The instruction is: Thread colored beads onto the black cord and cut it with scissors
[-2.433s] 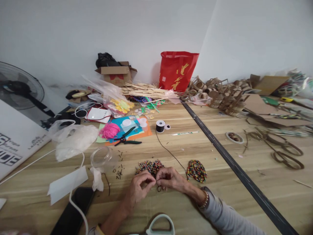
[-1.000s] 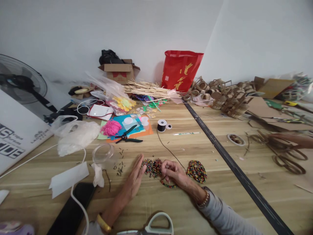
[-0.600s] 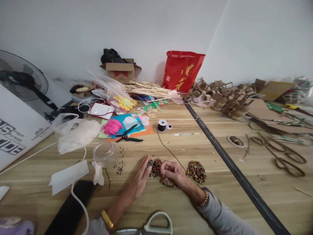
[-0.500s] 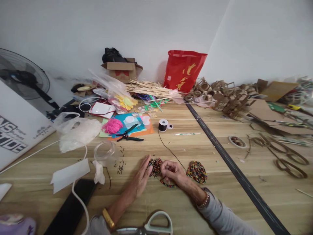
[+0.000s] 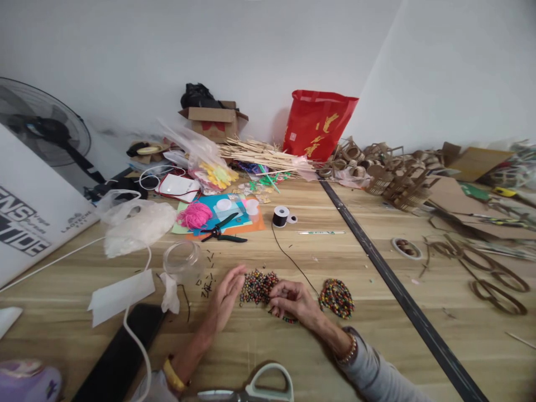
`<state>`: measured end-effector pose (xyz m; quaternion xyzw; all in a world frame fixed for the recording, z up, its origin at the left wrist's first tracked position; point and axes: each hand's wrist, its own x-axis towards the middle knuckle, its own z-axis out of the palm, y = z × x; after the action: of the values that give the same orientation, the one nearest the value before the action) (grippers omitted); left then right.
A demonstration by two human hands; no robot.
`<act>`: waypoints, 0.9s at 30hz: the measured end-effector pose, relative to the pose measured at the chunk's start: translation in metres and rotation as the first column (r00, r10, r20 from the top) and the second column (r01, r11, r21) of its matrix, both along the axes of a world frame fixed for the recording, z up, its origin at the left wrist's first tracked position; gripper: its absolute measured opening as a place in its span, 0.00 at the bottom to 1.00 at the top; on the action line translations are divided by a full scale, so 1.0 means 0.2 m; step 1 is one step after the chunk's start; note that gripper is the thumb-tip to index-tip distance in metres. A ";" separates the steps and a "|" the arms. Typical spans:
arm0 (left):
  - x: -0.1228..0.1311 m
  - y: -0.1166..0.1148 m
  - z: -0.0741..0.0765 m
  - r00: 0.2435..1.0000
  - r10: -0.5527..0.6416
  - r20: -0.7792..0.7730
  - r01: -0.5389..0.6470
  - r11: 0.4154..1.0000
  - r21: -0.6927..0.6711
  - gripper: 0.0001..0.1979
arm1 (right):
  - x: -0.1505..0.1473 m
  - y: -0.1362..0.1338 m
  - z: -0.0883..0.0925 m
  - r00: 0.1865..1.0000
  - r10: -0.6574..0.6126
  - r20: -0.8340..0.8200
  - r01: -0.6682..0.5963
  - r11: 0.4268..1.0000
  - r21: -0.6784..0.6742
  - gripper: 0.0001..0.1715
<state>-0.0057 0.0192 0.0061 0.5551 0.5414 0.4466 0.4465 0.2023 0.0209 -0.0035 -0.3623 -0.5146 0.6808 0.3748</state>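
Note:
A loose pile of small multicoloured beads [image 5: 256, 287] lies on the wooden table between my hands. My left hand [image 5: 228, 293] is open at the pile's left edge, fingers stretched out and holding nothing. On the pile's right side, my right hand [image 5: 293, 303] has its thumb and fingers pinched on a black cord, whose tip barely shows. A short row of threaded beads [image 5: 290, 320] shows just below those fingers, partly hidden by the hand. A coiled string of beads [image 5: 336, 298] rests to the right. Black cord [image 5: 293, 258] runs toward it from a spool [image 5: 280, 216].
Scissors [image 5: 270, 382] lie at the near edge, beside a black phone-like slab [image 5: 121, 357]. A clear jar [image 5: 182, 261], cut cord bits and pliers [image 5: 221, 230] are to the left. A small dish [image 5: 407, 248] sits right of the black strip [image 5: 372, 254].
My left hand has moved left, off the beads, and the pile is more spread out and visible. My right hand has shifted slightly left and down, staying pinched.

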 end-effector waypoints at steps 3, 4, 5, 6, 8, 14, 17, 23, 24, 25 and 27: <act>-0.02 0.01 0.01 0.984 -0.025 -0.178 0.050 0.989 0.138 0.10 | -0.01 -0.02 0.02 0.998 -0.022 0.067 0.019 0.999 0.046 0.20; -0.03 0.01 0.02 0.969 -0.040 -0.245 0.088 0.978 0.188 0.08 | -0.02 -0.02 0.03 0.996 -0.036 0.084 0.029 0.996 0.080 0.20; -0.03 0.01 0.02 0.948 -0.053 -0.313 0.130 0.965 0.230 0.06 | -0.02 -0.03 0.04 0.993 -0.053 0.103 0.039 0.991 0.128 0.19; -0.03 0.01 0.02 0.922 -0.063 -0.382 0.173 0.950 0.260 0.05 | -0.02 -0.03 0.04 0.990 -0.072 0.124 0.048 0.982 0.185 0.18; -0.03 0.00 0.02 0.850 -0.077 -0.521 0.260 0.922 0.288 0.06 | -0.03 -0.04 0.05 0.980 -0.104 0.169 0.049 0.953 0.300 0.17; 0.00 -0.02 -0.01 0.658 -0.061 -0.750 0.454 0.827 0.331 0.05 | -0.03 -0.03 0.04 0.955 -0.102 0.279 -0.020 0.916 0.402 0.14; 0.01 -0.01 -0.02 0.634 -0.026 -0.773 0.473 0.804 0.361 0.05 | -0.03 -0.03 0.04 0.935 -0.110 0.338 -0.057 0.892 0.448 0.10; 0.02 -0.01 -0.04 0.632 0.006 -0.775 0.486 0.776 0.403 0.06 | -0.02 -0.03 0.04 0.937 -0.084 0.338 -0.074 0.901 0.428 0.06; 0.02 -0.01 -0.04 0.642 0.007 -0.767 0.482 0.774 0.411 0.06 | -0.02 -0.03 0.04 0.941 -0.082 0.329 -0.070 0.904 0.423 0.07; 0.02 -0.01 -0.04 0.658 0.004 -0.753 0.474 0.775 0.419 0.07 | -0.02 -0.03 0.04 0.945 -0.078 0.317 -0.063 0.910 0.411 0.08; 0.02 -0.01 -0.02 0.720 -0.021 -0.694 0.434 0.794 0.426 0.07 | -0.03 -0.03 0.03 0.959 -0.059 0.278 -0.043 0.937 0.346 0.12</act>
<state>-0.0013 0.0168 0.0016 0.8463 0.4300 0.2990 0.0971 0.1970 0.0154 0.0020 -0.3862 -0.6738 0.5183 0.3580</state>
